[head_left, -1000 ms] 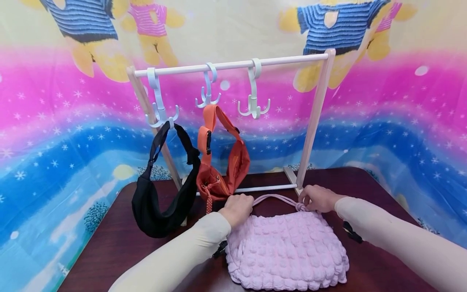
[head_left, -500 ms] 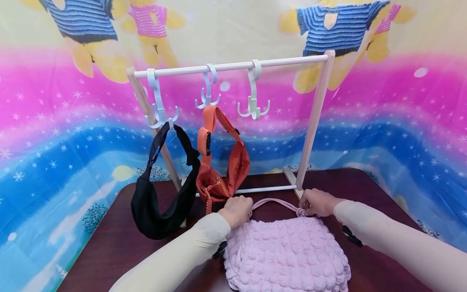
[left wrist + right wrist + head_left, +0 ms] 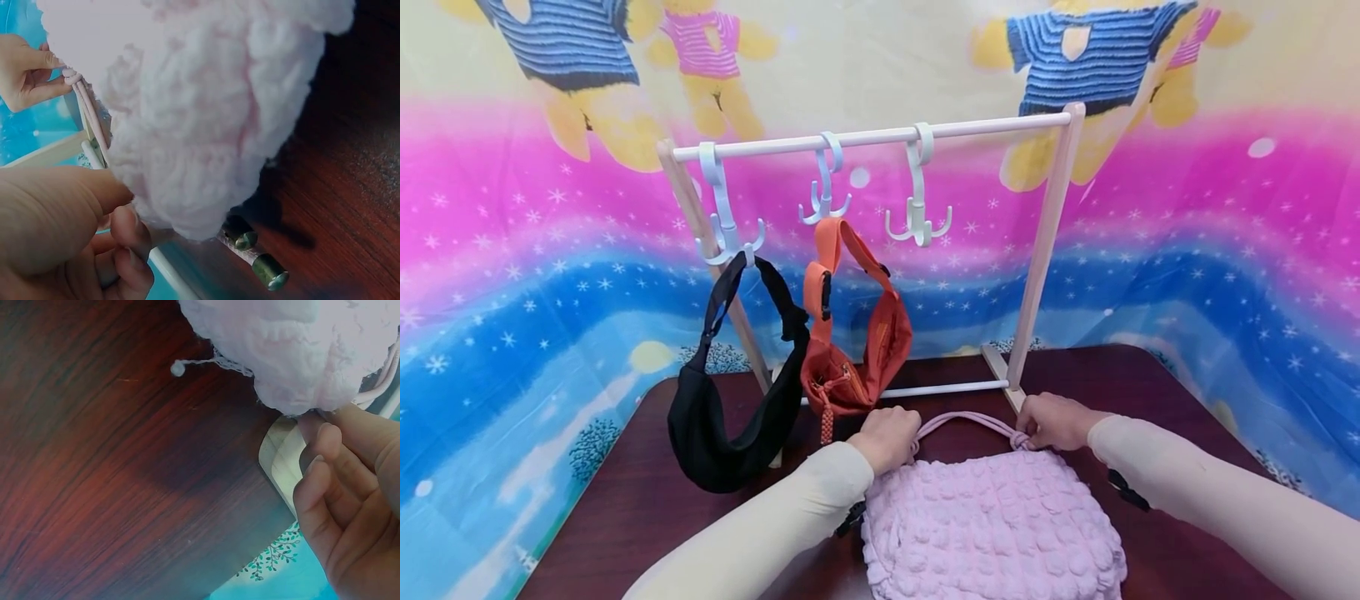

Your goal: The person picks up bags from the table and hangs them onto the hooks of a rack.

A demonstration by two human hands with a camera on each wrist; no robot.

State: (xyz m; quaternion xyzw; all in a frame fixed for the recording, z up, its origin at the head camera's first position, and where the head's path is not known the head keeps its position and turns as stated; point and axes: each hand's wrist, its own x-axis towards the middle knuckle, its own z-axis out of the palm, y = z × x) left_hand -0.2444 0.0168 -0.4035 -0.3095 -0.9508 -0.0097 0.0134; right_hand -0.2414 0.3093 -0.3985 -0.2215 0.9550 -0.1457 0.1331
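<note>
A puffy pink quilted bag [image 3: 992, 525] lies at the front of the table, its cord strap [image 3: 966, 415] arching above its top edge. My left hand [image 3: 889, 435] pinches the bag's upper left corner beside the strap's end. At the upper right corner, my right hand [image 3: 1058, 419] pinches the bag next to the strap's knot [image 3: 1018, 440]. The left wrist view has the bag's side [image 3: 194, 106] close up, the thumb and curled fingers at its corner, and metal-tipped cord ends [image 3: 270, 271] below. In the right wrist view the fingertips are partly hidden under the fabric [image 3: 300, 350].
Behind the bag stands a wooden rack [image 3: 1045, 250] with three hooks on its top bar. A black bag [image 3: 718, 450] hangs from the left hook [image 3: 724, 208]. An orange bag [image 3: 850, 379] hangs below the middle hook [image 3: 825, 183]. The right hook [image 3: 917, 200] holds nothing.
Both hands have come down slightly toward me with the bag's top edge between their fingers. The bag's body has slid a little nearer the front. The hanging bags stay put.
</note>
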